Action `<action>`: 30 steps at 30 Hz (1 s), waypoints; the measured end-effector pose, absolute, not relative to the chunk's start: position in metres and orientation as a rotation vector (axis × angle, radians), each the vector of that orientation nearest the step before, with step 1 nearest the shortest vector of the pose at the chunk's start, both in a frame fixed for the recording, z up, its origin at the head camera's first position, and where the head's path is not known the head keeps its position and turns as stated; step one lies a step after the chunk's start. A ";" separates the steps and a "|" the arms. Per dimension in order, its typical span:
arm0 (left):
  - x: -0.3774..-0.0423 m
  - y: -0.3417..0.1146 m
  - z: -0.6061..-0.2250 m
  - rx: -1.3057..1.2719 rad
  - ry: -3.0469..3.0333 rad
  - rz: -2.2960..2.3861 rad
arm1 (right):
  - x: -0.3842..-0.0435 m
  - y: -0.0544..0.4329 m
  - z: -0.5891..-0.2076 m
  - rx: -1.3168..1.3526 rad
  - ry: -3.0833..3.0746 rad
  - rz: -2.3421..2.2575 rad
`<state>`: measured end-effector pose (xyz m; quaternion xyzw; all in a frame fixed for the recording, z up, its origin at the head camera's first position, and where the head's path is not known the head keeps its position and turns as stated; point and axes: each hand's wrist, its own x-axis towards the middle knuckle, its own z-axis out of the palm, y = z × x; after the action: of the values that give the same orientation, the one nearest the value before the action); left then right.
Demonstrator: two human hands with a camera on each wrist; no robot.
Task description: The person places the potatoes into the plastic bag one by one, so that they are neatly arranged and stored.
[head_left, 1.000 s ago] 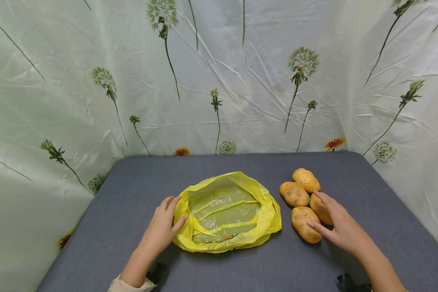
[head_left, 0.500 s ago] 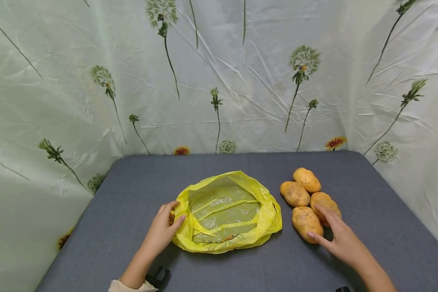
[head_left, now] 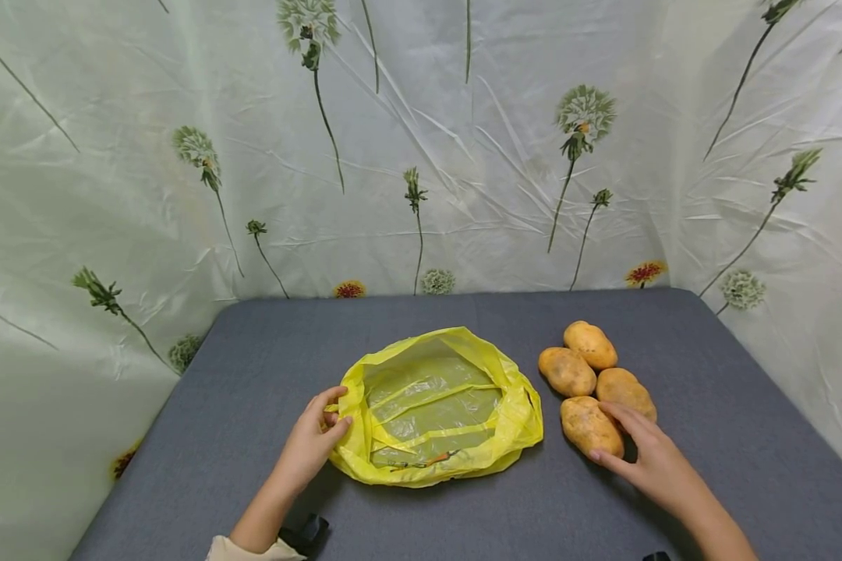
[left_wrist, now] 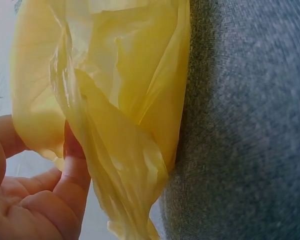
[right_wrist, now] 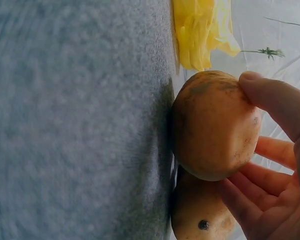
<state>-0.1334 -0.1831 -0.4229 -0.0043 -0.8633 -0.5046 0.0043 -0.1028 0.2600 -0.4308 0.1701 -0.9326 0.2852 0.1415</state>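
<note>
A yellow plastic bag [head_left: 519, 428] lies on its base with its mouth spread wide, facing up. At its left rim, my left hand [head_left: 305, 444] pinches the plastic between thumb and fingers; the left wrist view shows the thin film [left_wrist: 125, 110] folded beside the fingers. To the right, my right hand [head_left: 656, 460] grips the nearest potato [head_left: 588, 427], thumb on one side and fingers on the other. That potato [right_wrist: 215, 127] still appears low against the cloth in the right wrist view. Touching or close behind it are three other potatoes [head_left: 567, 372].
A grey-blue cloth-covered table [head_left: 281, 343] carries everything. Behind it and along both sides hangs a pale curtain [head_left: 491, 156] printed with dandelions. Black wrist gear [head_left: 307, 534] shows beneath the left forearm.
My right hand has come down and left, closing its fingers round the nearest potato and uncovering the one behind. My left fingers have curled in on the bag's rim.
</note>
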 end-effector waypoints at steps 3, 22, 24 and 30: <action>-0.133 -0.184 -0.423 -0.014 -2.700 -1.604 | -0.103 0.259 -0.430 0.475 -2.687 0.829; -0.135 -0.185 -0.423 -0.027 -2.668 -1.673 | -0.108 0.258 -0.422 0.551 -2.529 0.727; -0.135 -0.185 -0.423 -0.038 -2.667 -1.676 | -0.110 0.256 -0.418 0.567 -2.511 0.727; -0.134 -0.186 -0.421 -0.038 -2.667 -1.689 | -0.121 0.249 -0.403 0.655 -2.449 0.729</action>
<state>-0.1340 -0.1856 -0.4213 -0.0119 -0.8448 -0.5349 -0.0075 -0.1207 0.2495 -0.4027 0.2403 -0.8992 0.2678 0.2491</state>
